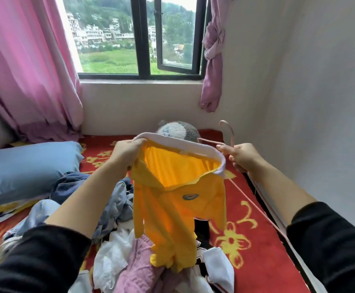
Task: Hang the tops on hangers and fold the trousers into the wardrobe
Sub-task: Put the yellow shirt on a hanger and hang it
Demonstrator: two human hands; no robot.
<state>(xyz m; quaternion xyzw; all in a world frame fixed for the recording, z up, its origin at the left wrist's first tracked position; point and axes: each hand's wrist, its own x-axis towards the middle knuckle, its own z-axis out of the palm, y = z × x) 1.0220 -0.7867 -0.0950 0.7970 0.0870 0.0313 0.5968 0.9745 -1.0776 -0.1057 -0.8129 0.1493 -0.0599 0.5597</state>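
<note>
One yellow hooded top (178, 199), hanging vertically hood-up, gripped by left hand (128, 153); one thin pink hanger (210, 142) gripped by right hand (242, 157).

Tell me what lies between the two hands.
The yellow top hangs between them in the head view, its white-edged opening stretched from the left hand toward the right hand, which holds a pink hanger.

Left hand (128, 154): centre frame, raised, gripping yellow white-banded fabric garment (178, 199)
Right hand (243, 158): right of centre, pinching thin pink hanger (232, 134)
</note>
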